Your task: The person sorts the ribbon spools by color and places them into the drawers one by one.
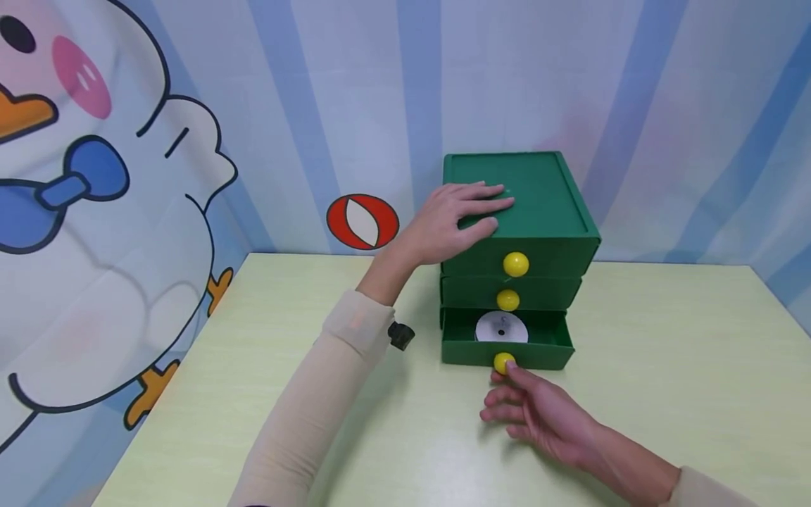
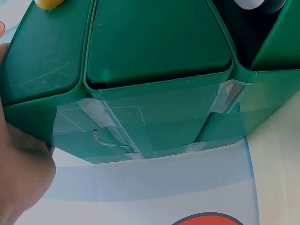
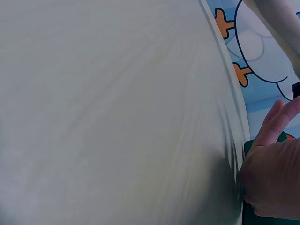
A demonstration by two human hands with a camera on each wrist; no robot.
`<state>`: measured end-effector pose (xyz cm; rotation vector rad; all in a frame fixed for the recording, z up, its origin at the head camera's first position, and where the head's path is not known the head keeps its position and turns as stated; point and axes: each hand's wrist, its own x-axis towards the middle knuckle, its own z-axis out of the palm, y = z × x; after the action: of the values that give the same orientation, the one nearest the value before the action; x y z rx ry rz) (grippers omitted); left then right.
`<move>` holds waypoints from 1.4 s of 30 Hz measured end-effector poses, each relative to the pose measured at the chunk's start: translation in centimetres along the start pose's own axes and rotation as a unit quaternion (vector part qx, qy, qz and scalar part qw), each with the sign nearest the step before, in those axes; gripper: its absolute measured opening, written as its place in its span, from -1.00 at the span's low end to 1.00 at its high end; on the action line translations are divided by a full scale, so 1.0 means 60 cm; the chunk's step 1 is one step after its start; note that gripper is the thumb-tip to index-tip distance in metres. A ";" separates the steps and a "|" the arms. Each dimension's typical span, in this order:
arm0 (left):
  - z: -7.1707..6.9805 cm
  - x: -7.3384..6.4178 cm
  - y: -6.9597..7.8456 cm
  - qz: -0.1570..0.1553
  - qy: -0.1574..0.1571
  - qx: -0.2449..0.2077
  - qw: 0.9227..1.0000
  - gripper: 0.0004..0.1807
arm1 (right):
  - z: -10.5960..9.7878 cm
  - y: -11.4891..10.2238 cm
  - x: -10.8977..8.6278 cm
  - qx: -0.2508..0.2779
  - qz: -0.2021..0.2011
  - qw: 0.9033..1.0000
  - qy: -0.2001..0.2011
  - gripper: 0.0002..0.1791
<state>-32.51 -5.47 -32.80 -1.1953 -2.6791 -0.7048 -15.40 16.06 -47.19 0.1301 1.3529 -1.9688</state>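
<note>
A green three-drawer unit [image 1: 538, 204] stands on the table, a round yellow knob on each drawer. Its bottom drawer [image 1: 538, 356] is pulled out, and a white disc [image 1: 488, 328] with a small dark centre hole lies inside. My left hand [image 1: 459, 220] rests on the left part of the unit's top, fingers extended. With thumb and index finger, my right hand [image 1: 548, 415] pinches the bottom drawer's yellow knob [image 1: 503, 362]; its other fingers are loosely bent below. In the right wrist view, the hand covers most of the unit.
The pale table [image 1: 671, 394] reaches back to a blue-striped backdrop [image 1: 507, 77] with a cartoon bird on the left. Above the bottom drawer, the top knob [image 1: 516, 264] and middle knob [image 1: 508, 300] stick out. Clear tape [image 2: 117, 126] runs along the unit's side.
</note>
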 end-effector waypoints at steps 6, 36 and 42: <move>-0.001 -0.001 0.001 -0.001 0.001 0.001 1.000 -0.48 | -0.005 -0.009 0.013 0.013 -0.019 1.000 -0.010 -0.55; 0.006 0.004 0.007 0.001 0.004 -0.002 1.000 -0.48 | -0.016 -0.042 0.056 -0.055 -0.073 0.995 0.035 -0.58; 0.003 0.003 0.008 0.001 0.005 -0.010 1.000 -0.48 | -0.010 -0.050 0.065 -0.083 -0.073 0.992 0.052 -0.59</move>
<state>-32.24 -4.96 -32.75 -1.1960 -2.6683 -0.7364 -20.27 15.12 -46.98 0.0560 1.6297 -1.9815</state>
